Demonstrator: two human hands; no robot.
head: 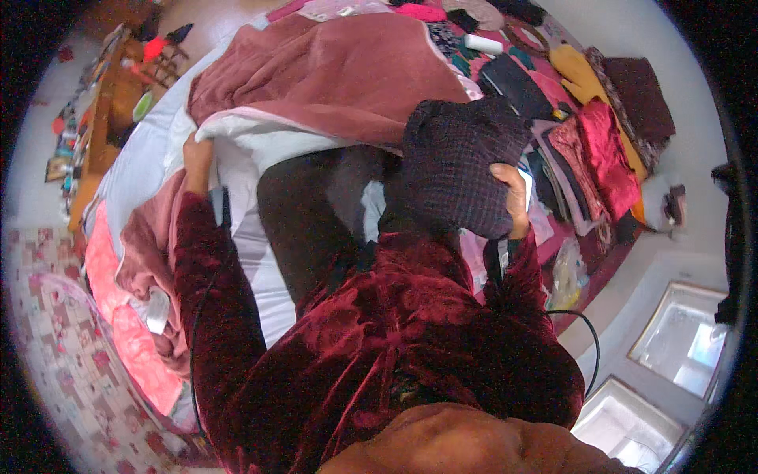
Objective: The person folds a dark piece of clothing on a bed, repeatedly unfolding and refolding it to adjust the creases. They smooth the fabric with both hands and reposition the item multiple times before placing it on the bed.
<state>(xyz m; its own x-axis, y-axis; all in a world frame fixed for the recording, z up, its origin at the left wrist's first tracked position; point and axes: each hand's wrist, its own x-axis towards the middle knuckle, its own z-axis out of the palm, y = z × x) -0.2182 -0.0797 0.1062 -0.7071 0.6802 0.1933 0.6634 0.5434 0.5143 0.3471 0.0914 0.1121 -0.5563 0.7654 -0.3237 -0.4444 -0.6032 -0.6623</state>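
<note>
My left hand [199, 159] grips the near edge of a dusty-pink blanket [331, 65] with a white underside. The blanket spreads away in front of me, and part of it hangs down beside my left sleeve. My right hand [514, 195] holds a dark, crinkled checked cloth [465, 160] by its right side, the thumb on top and the other fingers mostly hidden. That cloth lies over my right knee area and touches the blanket's edge. A small white object [526, 182] shows just behind my right hand; what it is I cannot tell.
Folded clothes [562, 172] and a shiny red garment [610, 160] lie to my right, near a clear plastic bag [568, 272]. Farther up are a white cylinder [483, 44] and a dark folded item [515, 86]. White sheet [266, 284] shows beside my leg. A wooden furniture piece [106, 136] stands left.
</note>
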